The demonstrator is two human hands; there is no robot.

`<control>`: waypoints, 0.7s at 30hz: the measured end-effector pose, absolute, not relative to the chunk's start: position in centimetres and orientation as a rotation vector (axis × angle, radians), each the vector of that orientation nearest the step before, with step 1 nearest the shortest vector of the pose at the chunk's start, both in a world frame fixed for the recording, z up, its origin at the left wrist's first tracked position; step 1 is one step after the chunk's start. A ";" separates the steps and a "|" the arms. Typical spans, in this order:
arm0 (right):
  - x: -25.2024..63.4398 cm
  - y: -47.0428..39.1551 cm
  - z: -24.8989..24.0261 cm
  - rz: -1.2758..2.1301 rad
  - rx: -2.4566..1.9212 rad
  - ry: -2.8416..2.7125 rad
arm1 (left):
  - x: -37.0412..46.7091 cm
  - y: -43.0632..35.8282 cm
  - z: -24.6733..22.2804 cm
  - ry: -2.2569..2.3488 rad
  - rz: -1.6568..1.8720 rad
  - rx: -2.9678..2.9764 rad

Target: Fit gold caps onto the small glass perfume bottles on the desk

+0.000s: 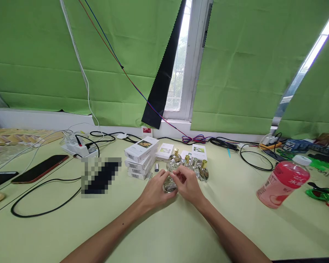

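My left hand [156, 190] is closed around a small clear glass perfume bottle [169, 186] on the table. Over the bottle's top, my right hand [188, 185] is in a pinch, and its fingers hide the neck and whatever is between them. Several glass perfume bottles with gold or silver tops stand just beyond, among them a dark-tinted one [204, 172] beside my right hand. A silver cap [156, 167] stands to the left of the group. Near it is a small clear piece [149, 176], too small to make out.
A stack of white boxes [138, 157] stands behind my left hand, with more white boxes [164, 150] behind the bottles. To the right is a pink drink bottle [283, 184]. Phones [41, 168], a power strip [79, 148] and a looped black cable [19, 215] lie left.
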State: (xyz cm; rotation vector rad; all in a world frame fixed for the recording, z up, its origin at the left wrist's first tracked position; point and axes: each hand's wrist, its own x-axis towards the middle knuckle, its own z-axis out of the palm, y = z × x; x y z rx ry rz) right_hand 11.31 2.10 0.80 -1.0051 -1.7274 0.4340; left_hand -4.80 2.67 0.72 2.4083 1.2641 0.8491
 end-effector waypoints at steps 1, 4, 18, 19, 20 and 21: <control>11.3 2.1 0.8 0.433 -1.002 -1.726 | -4.8 2.6 0.8 1.264 0.854 2.412; 11.2 2.2 0.7 0.441 -1.002 -1.715 | -4.7 2.4 1.0 1.257 0.843 2.405; 11.3 2.2 0.6 0.480 -1.009 -1.696 | -4.7 2.8 0.1 1.092 1.024 2.138; 11.3 2.2 0.6 0.479 -1.013 -1.697 | -4.7 2.8 0.2 1.070 1.042 2.132; 11.3 2.2 0.6 0.480 -1.014 -1.697 | -4.6 2.8 0.3 1.052 1.054 2.123; 11.3 2.2 0.6 0.483 -1.014 -1.698 | -4.6 2.8 0.4 1.039 1.059 2.113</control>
